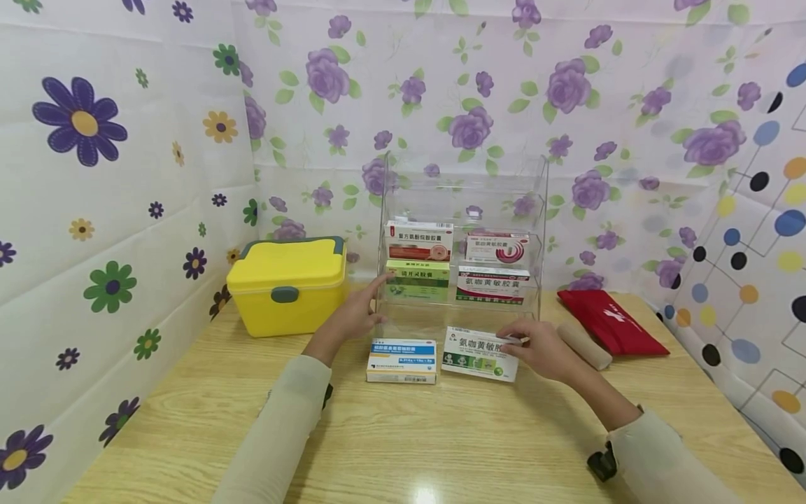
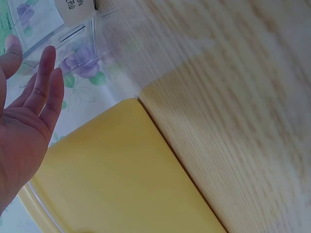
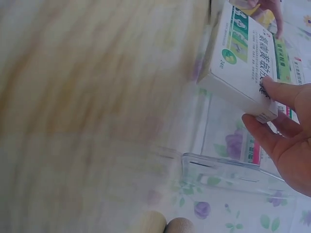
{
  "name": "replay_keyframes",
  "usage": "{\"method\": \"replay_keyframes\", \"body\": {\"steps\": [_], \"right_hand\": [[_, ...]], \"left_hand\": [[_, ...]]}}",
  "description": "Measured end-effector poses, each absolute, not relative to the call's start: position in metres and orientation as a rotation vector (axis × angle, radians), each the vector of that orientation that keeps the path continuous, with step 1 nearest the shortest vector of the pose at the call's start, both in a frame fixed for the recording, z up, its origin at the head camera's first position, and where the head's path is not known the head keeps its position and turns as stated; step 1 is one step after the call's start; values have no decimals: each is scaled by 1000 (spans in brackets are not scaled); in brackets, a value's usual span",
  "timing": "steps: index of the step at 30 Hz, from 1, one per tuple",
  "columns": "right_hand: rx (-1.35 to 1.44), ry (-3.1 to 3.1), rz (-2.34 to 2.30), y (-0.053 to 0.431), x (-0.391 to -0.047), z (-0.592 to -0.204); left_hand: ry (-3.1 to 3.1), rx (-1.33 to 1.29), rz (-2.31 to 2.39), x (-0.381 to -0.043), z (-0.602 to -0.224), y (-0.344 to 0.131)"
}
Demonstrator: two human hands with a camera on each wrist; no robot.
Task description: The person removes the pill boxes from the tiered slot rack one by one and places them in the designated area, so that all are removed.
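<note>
A clear tiered display rack (image 1: 462,187) holds several medicine boxes. My right hand (image 1: 544,351) pinches the right end of a white medicine box with a green strip (image 1: 462,358), in front of the rack's lowest tier. The right wrist view shows thumb and fingers on opposite faces of that box (image 3: 240,63). Left of it, a blue and white medicine box (image 1: 401,360) stands at the rack's front. My left hand (image 1: 354,316) is at the rack's left side, its fingertips beside the green box (image 1: 417,282); in the left wrist view the hand (image 2: 24,121) holds nothing.
A yellow lidded case (image 1: 296,283) stands left of the rack, close to my left hand. Right of the rack lie a tan roll (image 1: 584,346) and a red first-aid pouch (image 1: 611,322). Patterned cloth walls surround the wooden table (image 1: 403,434).
</note>
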State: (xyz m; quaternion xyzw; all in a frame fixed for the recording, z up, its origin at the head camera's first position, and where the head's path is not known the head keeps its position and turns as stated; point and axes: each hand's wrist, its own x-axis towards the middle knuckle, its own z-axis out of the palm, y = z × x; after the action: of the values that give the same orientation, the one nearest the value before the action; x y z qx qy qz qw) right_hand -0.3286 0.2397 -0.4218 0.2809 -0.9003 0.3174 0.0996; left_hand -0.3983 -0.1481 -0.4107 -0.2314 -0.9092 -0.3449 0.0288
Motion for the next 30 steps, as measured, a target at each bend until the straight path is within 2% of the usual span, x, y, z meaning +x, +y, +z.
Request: {"method": "replay_keyframes", "body": {"steps": [30], "right_hand": [[813,-2843,912,243,-334,-423]], "left_hand": [[-2816,-697,-1084,-396,-409,-147]]}}
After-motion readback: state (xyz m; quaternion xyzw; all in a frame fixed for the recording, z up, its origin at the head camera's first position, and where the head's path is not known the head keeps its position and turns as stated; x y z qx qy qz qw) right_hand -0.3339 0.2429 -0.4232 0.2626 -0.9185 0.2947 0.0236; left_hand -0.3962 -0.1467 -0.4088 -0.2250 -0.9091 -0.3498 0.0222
